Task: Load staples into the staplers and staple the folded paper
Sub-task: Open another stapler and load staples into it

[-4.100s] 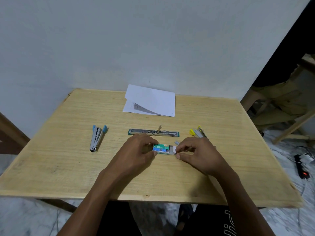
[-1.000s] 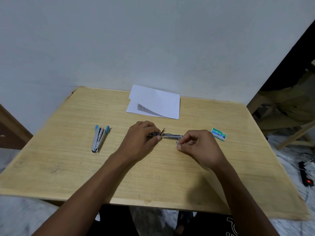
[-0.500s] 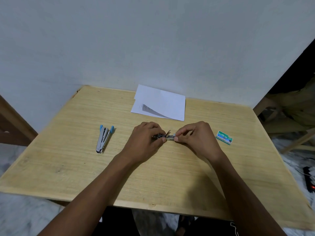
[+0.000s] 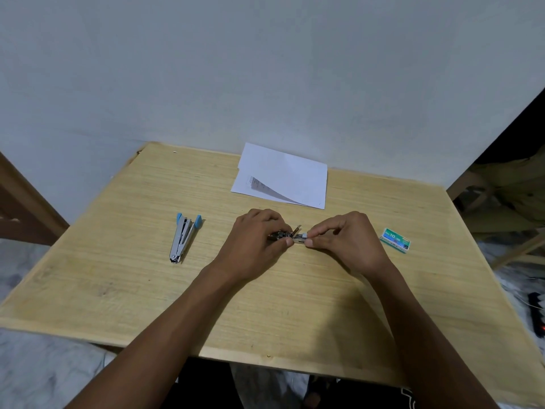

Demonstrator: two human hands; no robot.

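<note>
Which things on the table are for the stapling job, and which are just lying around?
For the job:
- open metal stapler in both hands
- blue-tipped metal stapler
- green staple box
- folded white paper

Just lying about:
- black power strip on the floor

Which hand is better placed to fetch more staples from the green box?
The right hand. The green staple box lies just to its right, while the left hand steadies the opened stapler at the centre of the table.

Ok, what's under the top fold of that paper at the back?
Under the folded paper a printed sheet shows at the lifted near edge; the rest is covered. It lies on the table.
</note>
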